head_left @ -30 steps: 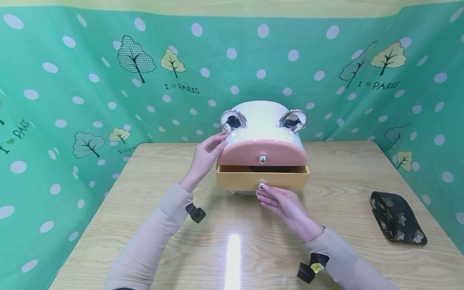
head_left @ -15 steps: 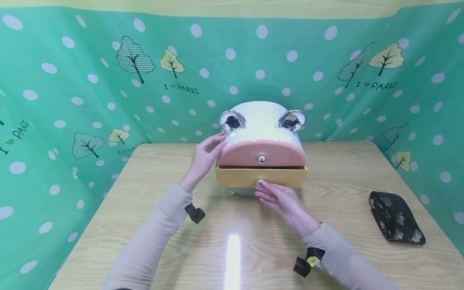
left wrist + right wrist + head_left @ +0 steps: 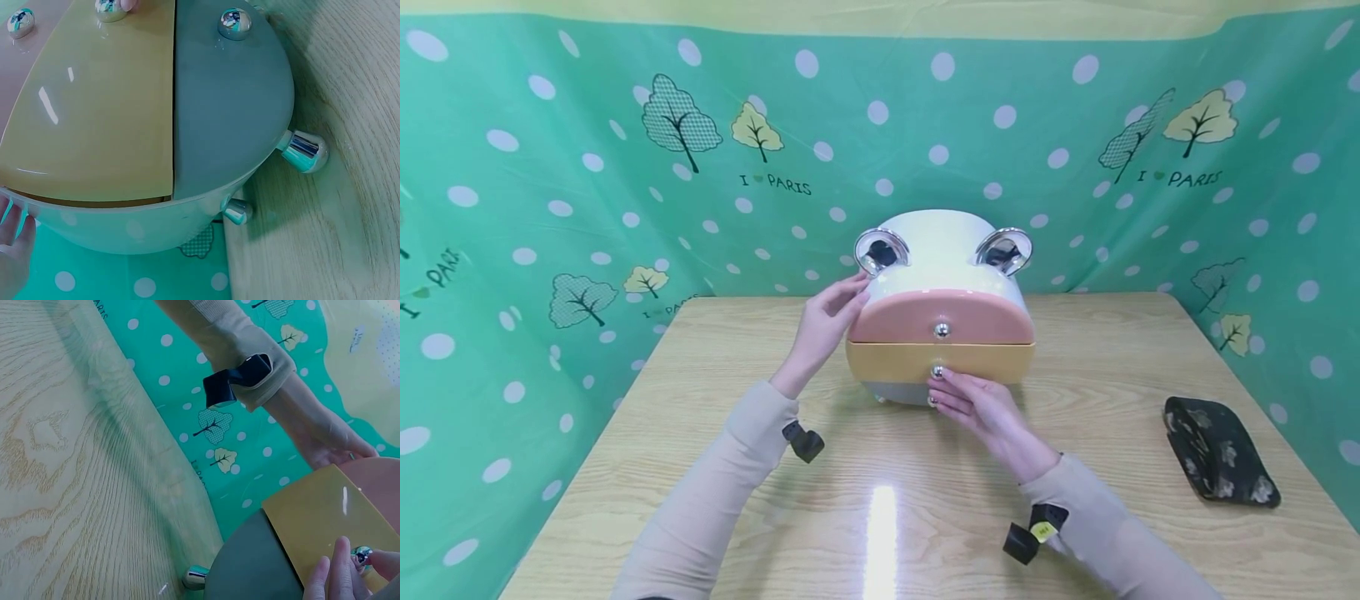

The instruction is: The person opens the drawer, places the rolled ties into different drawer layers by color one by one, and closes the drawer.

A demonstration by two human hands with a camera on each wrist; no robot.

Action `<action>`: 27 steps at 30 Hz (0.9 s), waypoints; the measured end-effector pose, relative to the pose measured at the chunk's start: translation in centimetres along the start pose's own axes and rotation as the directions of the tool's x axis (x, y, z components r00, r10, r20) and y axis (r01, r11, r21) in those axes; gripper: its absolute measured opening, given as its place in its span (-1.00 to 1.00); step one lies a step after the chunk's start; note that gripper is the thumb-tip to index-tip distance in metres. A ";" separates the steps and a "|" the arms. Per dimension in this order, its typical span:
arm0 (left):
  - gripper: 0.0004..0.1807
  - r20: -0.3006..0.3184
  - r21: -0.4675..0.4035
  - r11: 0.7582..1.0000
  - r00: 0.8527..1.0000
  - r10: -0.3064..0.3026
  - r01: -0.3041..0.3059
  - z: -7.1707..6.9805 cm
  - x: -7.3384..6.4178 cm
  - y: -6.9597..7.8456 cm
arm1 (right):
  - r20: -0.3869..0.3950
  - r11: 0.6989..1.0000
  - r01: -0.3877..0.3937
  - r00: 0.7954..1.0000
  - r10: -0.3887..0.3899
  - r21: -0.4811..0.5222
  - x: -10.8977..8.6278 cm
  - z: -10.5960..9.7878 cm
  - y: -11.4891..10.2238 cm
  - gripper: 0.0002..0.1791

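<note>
Just below the head view's centre, the yellow drawer [image 3: 887,363], long side to side, lies directly beyond the right hand [image 3: 983,410], which pinches its knob [image 3: 937,372]; the left hand [image 3: 824,323], fingers loosely extended, touches the cabinet [image 3: 942,250].

One cabinet [image 3: 940,237], three drawers [image 3: 106,119], three knobs [image 3: 235,24], two eyes [image 3: 882,252], one pouch [image 3: 1228,458], one table [image 3: 820,517].

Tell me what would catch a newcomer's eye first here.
Probably the white cabinet with two chrome-rimmed eyes, toward the far side of the table. The right hand pinches the knob of its yellow middle drawer. A black floral pouch lies on the right.
</note>
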State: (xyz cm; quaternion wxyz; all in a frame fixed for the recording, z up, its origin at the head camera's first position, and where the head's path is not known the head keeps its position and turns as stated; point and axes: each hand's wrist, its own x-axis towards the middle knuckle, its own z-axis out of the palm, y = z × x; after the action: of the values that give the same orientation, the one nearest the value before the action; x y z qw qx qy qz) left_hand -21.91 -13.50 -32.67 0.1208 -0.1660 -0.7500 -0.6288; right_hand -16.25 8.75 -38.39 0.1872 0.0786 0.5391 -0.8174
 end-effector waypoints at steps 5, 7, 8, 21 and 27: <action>-0.68 -0.003 0.011 1.000 1.000 -0.002 0.002 0.2 -0.4 1.1 | 0.005 1.000 -0.002 1.000 0.002 0.013 0.1 0.0 -0.1 -0.52; -0.68 -0.004 0.017 1.000 1.000 -0.001 0.001 0.2 -0.4 1.2 | 0.015 1.000 -0.007 1.000 0.007 0.018 0.1 -0.1 -0.1 -0.51; -0.68 -0.004 0.020 1.000 1.000 -0.001 0.001 0.3 -0.4 1.3 | 0.017 1.000 -0.006 1.000 0.006 0.021 0.1 -0.1 -0.1 -0.50; -0.68 -0.009 -0.002 1.000 1.000 0.022 -0.022 -0.1 0.5 -1.4 | 0.016 1.000 -0.006 1.000 0.006 0.029 0.5 -0.2 -0.1 -0.53; -0.66 -0.015 0.006 0.999 0.999 0.044 -0.044 -0.1 0.5 -1.8 | 0.033 1.000 0.004 0.999 -0.004 0.002 0.6 -0.3 -0.1 -0.53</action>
State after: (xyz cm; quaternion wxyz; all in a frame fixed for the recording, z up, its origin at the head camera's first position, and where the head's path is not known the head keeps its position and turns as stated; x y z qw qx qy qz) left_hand -23.10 -13.78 -34.08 0.1407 -0.1776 -0.7469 -0.6251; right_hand -16.83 8.91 -38.57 0.1944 0.0640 0.5353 -0.8195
